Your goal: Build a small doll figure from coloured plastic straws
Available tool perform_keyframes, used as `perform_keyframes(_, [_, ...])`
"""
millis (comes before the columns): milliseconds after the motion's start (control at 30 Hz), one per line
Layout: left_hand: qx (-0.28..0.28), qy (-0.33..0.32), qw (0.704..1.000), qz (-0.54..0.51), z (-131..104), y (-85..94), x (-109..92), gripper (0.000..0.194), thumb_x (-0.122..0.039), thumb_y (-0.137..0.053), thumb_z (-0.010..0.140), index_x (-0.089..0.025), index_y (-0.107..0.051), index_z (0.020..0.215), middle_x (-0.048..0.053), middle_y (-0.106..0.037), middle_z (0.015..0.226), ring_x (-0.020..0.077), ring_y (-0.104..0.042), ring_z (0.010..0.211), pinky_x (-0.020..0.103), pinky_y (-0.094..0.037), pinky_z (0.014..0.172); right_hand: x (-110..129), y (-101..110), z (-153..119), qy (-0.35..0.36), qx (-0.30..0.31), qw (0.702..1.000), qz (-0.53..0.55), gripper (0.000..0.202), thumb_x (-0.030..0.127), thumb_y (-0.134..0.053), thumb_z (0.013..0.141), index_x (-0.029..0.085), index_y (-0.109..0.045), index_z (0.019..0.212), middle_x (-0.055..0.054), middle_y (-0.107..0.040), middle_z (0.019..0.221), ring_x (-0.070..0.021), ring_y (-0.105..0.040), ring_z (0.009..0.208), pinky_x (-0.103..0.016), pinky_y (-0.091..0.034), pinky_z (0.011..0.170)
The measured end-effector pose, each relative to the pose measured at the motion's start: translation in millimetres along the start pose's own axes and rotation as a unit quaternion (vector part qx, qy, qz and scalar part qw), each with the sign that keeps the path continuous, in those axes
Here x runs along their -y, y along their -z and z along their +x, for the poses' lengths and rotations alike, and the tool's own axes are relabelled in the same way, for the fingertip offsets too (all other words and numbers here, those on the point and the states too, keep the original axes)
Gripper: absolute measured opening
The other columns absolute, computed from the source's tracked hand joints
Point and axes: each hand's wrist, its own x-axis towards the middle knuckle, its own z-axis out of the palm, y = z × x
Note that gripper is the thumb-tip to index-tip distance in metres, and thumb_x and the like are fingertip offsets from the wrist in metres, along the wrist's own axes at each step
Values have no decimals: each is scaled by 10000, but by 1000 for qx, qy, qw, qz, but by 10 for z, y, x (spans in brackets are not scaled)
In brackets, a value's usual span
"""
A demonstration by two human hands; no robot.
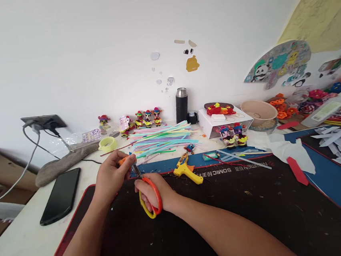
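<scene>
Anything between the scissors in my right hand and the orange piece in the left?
No separate object is visible between them, but the left hand partly covers the orange piece, close to the scissors.

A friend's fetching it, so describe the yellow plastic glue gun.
Find the big black desk mat with pale lettering. Near its far edge, to the right of the right hand, lies the yellow plastic glue gun. Its pistol shape and orange trigger set it apart from the thin pastel strips nearby.
</scene>
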Motion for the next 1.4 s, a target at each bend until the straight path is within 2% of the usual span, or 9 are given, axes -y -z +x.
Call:
perform_keyframes(167, [-11,48,962,-267,52,30,-14,419,-527,-873,753,-217,-597,813,-50,-605,594,89,-493,431,175,-334,394,76,164,11,25,5,997,71,396,564,-625,982,188,-601,860,93,-490,455,-94,-441,293,-194,-348,349])
perform_keyframes(333, [20,72,939,-337,65,31,-51,520,-578,-927,680,-183,-603,783,-41,-595,571,65,-461,416,154,-320,370,159,262,23,64,11,993,100,699,843,-583,875,157,-650,991,54,-551,457,-144,-556,352,-206,-373,362])
perform_keyframes(500, [29,85,939,-332,55,33,-29,544,-606,-919,686,-181,-598,796,-36,-609,575,71,-485,422,156,-351,383,217,265,8,62,37,994,78,848,924,-507,845,146,-652,1148,-19,-673,555,-180,-657,452,-220,-447,430])
perform_keyframes(633, [20,83,941,-329,56,32,-32,560,-613,-924,671,-183,-598,821,-36,-618,583,74,-486,421,156,-343,381,213,254,9,49,71,992,88,836,914,-504,855,163,-622,1203,-77,-757,748,-205,-753,633,-273,-573,602])
perform_keyframes(700, [14,80,943,-322,54,31,-44,560,-619,-919,673,-189,-595,827,-41,-610,575,74,-481,421,155,-338,380,196,251,10,52,84,991,87,825,907,-525,850,167,-615,1205,-83,-763,796,-201,-761,658,-287,-593,650])
perform_keyframes(833, [1,72,958,-279,34,24,-52,529,-629,-882,718,-204,-594,847,-54,-597,574,79,-483,413,156,-332,378,163,242,-18,72,70,994,36,810,911,-549,826,176,-596,1161,-40,-722,759,-184,-714,526,-264,-560,525])
perform_keyframes(1000, [-4,40,971,-235,-3,4,-34,478,-632,-828,788,-222,-594,869,-74,-562,555,84,-474,407,163,-343,379,160,198,-94,84,60,994,-25,698,873,-536,876,193,-564,1029,-2,-674,718,-155,-673,466,-207,-474,420])
perform_keyframes(1167, [15,33,977,-208,-10,0,-17,441,-619,-786,842,-231,-579,873,-80,-556,524,89,-457,386,171,-360,384,187,176,-141,90,48,993,-60,672,860,-506,907,197,-565,1003,17,-649,696,-139,-655,454,-203,-449,416])
perform_keyframes(1400, [12,18,988,-154,-30,-8,-35,436,-591,-819,809,-239,-574,889,-60,-606,556,107,-493,378,184,-381,372,173,172,-146,102,23,988,-116,651,840,-479,941,203,-600,1003,29,-632,644,-138,-648,453,-200,-428,422])
